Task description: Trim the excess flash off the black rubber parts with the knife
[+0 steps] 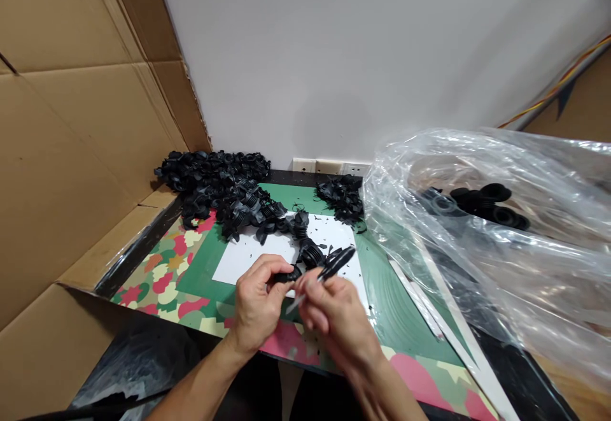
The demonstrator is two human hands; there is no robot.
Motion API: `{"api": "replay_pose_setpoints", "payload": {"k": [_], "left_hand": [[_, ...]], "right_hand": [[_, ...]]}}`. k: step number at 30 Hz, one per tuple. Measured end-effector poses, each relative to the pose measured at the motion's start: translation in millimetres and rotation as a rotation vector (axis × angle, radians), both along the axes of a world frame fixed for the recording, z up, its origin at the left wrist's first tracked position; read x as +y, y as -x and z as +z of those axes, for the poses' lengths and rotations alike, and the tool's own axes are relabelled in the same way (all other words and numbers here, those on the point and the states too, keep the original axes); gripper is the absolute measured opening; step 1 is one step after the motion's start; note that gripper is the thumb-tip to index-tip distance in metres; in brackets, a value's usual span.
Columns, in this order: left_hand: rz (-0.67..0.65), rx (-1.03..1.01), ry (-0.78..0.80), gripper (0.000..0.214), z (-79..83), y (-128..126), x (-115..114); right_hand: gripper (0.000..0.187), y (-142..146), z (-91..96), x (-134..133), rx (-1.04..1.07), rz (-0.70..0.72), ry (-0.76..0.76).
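Black piece (287, 274), between left fingers (263, 268), tool (338, 263) near

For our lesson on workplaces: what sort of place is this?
Probably a handwork station: a heap of black parts, a slim tool in the right hand, and a clear plastic bag.

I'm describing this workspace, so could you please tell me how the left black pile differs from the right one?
The left pile is larger; the right pile is smaller. The left pile shows chunky, ribbed pieces; the right pile looks like mostly thin scraps. Both are black.
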State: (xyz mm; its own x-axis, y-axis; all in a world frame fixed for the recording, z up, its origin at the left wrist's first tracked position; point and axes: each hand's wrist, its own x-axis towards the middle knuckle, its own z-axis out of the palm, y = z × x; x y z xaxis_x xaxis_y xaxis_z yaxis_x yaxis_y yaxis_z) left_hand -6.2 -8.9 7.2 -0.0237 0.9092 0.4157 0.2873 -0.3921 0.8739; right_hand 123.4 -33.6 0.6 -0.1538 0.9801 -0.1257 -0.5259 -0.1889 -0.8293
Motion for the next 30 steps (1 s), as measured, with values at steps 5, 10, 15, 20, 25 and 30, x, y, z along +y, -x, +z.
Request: {"api": "replay_pose_setpoints", "payload": {"k": [5, 10, 15, 20, 25, 30], "left_hand": [[0.044, -0.049, 0.076, 0.012, -2.0, 4, 7], [0.028, -0.104, 0.14, 0.012, -1.4, 6, 6], [0.036, -0.079, 0.174, 0.016, -1.6, 6, 5], [0.05, -0.03, 0.169, 0.022, -1.5, 4, 4], [0.119, 0.146, 0.062, 0.04, -4.4, 3, 3], [0.127, 0.238, -0.03, 0.049, -4.5, 3, 0]], "right_hand": [[0.039, -3, -1.4, -10, 0.025, 0.001, 0.02], [0.038, -16, -7.5, 8, -0.097, -0.227, 0.006], [0.033, -18, -2.8, 10, -0.204, -0.317, -0.053], [0.026, -23, 4.3, 12, -0.216, -0.316, -0.068], [0.027, -19, -4.1, 18, -0.201, -0.226, 0.079], [0.039, -9, -4.9, 18, -0.222, -0.193, 0.156]]}}
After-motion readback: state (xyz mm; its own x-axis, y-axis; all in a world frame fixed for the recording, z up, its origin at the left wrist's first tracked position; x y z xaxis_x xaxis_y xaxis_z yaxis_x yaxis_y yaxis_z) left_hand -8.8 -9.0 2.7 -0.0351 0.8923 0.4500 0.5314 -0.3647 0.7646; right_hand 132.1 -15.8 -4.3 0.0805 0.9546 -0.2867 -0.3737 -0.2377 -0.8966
